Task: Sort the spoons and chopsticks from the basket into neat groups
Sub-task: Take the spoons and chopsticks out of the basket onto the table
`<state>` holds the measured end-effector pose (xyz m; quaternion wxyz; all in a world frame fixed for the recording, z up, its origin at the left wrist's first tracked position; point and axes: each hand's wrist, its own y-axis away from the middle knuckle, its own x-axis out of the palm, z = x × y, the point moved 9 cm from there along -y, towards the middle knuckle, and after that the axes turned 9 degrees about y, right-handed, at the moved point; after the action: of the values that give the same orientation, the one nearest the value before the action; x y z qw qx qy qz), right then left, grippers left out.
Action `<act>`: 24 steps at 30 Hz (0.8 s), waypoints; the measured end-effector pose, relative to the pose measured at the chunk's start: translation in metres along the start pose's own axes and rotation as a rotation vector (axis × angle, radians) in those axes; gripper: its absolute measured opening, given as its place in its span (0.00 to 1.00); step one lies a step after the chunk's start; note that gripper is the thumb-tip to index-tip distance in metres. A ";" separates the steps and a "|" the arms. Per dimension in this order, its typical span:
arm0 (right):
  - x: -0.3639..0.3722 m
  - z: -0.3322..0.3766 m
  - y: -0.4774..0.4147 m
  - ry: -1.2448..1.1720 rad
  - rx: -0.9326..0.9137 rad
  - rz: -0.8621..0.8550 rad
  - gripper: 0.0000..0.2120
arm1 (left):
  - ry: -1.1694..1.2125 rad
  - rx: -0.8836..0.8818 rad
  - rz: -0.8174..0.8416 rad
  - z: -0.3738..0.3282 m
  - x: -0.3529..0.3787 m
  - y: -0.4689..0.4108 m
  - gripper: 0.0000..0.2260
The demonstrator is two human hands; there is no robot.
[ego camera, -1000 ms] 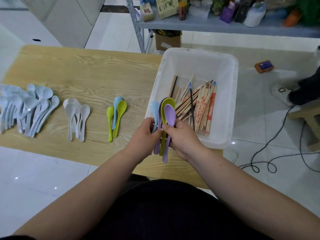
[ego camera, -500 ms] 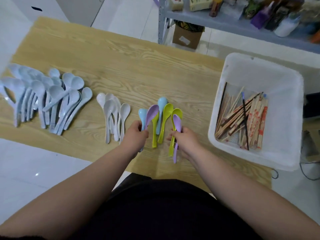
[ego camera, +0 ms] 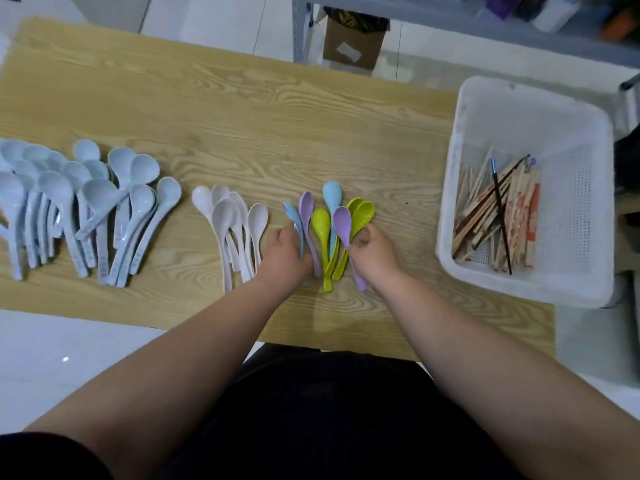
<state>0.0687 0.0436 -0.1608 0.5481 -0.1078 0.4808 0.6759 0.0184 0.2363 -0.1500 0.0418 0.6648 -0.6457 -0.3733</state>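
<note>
A second ago you had both hands over the basket [ego camera: 540, 116], holding a bunch of coloured spoons [ego camera: 329, 230]. Now that bunch is down on the counter [ego camera: 242, 116], fanned out in the middle, just right of the white spoons [ego camera: 232, 230] and merged with the green and blue ones already lying there.

Your left hand [ego camera: 284, 251] has its fingers [ego camera: 300, 259] curled over the handles of a blue and a purple spoon at the left of the fan. Your right hand [ego camera: 374, 252] pinches the other purple spoon's handle, fingers [ego camera: 360, 249] bent in, with the green ones touching alongside. Neither hand has let go yet.

The pale blue spoons [ego camera: 83, 209] sit far left, well apart, untouched.

What it means: the basket at the counter's right end looks to hold only chopsticks [ego camera: 498, 216] now, mixed wooden, wrapped and dark ones, so the spoon part is probably nearly done. The coloured fan is still mixed in colour and loosely splayed; likely next is squaring it up, then releasing. After that the chopsticks are the remaining job, and they lie crossed, so expect some untangling.
</note>
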 end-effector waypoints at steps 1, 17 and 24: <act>-0.001 -0.002 0.004 0.019 -0.007 -0.015 0.13 | -0.036 0.048 -0.006 -0.003 0.000 0.004 0.30; -0.016 0.024 0.047 0.563 -0.426 0.127 0.28 | -0.406 0.402 0.132 -0.032 0.020 0.025 0.25; -0.103 0.006 0.093 0.700 -0.753 -0.248 0.23 | -0.431 0.597 0.140 -0.105 0.060 0.037 0.24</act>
<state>0.0315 -0.0114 -0.0392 0.3538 -0.5725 0.3427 0.6554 0.0390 0.1321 -0.0814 -0.2652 0.5083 -0.7640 -0.2960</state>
